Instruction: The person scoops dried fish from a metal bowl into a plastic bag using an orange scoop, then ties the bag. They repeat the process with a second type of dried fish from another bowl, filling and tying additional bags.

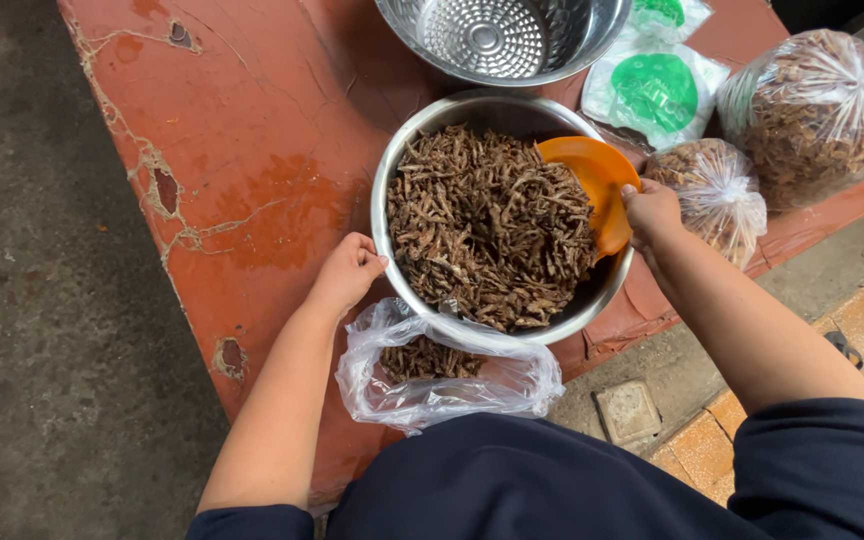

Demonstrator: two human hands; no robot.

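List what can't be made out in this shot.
- Clear bag, head view: the bowl covers its mouth, so its fill is hidden.
- Colander: its far side is cut off by the top edge.
- Right hand: its fingers hide how it grips the orange scoop.
- Left hand: its fingertips curl out of sight.

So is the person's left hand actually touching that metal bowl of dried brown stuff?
Touching. The head view shows the left hand pressed against the rim of the metal bowl, with no gap between the fingers and the steel.

Cracked red slab (pixel 252 150), grey concrete floor (pixel 32 300), daylight.
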